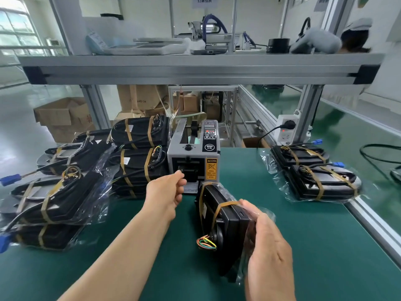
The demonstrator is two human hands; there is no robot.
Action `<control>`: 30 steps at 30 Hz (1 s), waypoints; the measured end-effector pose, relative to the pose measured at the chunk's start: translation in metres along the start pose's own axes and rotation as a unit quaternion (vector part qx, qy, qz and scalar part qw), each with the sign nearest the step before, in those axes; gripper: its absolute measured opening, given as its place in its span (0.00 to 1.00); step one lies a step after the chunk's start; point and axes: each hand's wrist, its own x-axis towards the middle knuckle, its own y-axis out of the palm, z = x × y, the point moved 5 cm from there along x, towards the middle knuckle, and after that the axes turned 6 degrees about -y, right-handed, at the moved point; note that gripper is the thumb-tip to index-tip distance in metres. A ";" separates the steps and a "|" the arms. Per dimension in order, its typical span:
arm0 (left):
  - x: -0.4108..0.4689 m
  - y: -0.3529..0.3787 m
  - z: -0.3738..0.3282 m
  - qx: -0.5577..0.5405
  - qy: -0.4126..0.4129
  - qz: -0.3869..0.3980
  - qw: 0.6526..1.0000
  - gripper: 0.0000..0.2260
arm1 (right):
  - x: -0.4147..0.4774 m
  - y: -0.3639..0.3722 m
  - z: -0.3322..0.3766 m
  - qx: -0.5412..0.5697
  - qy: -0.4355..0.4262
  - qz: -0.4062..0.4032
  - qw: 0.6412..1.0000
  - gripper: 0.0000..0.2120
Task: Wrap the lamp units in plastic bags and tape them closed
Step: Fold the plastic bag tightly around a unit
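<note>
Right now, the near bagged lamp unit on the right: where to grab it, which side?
Grip the lamp unit across its black housing, thumb on the near long edge, coming from above. It lies flat with its top open. The loose bag margin would likely slip, and wires bunch at its left end.

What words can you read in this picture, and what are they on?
"SEMI": round black sticker on the tape dispenser.
"CAUTION": yellow label on its front; the small print below is too blurred.
"40 CM": cardboard box behind the bench.
"灯罩组装": white sign up top.
</note>
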 end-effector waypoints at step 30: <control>-0.085 0.008 -0.023 0.099 0.102 0.280 0.949 0.07 | 0.003 0.006 -0.006 0.035 -0.022 0.026 0.999 0.19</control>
